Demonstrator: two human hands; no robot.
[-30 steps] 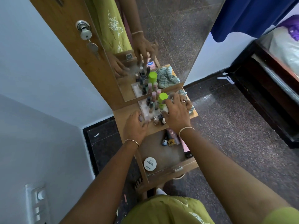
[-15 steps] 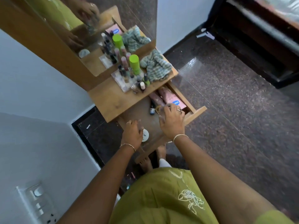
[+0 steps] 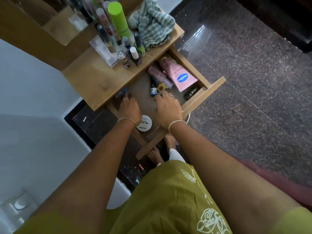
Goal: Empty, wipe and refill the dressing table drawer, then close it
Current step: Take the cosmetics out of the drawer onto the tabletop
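The drawer (image 3: 200, 102) of the table (image 3: 94, 80) is pulled out, and both hands are inside it. The left hand (image 3: 129, 108) is near the left side of the drawer, partly under the table's front edge. Its fingers (image 3: 124, 98) reach toward something dark and blue there, but it is too blurry to tell what it is or whether they hold it. The right hand (image 3: 167, 106) is in the middle of the drawer. Its fingers (image 3: 162, 96) are bent and close together, touching a small blue and white bottle (image 3: 153, 91); I cannot tell if they pinch it. Just beside that bottle lies a small yellow thing (image 3: 160, 87). A pink tube (image 3: 179, 75) lies along the right side of the drawer, with a smaller pink tube (image 3: 157, 75) next to it. A round white tub (image 3: 144, 124) sits near the front left corner of the drawer, by the left wrist. On the table top stand many little bottles (image 3: 130, 53), a tall green can (image 3: 119, 21) and a striped cloth (image 3: 152, 24) at the right edge.
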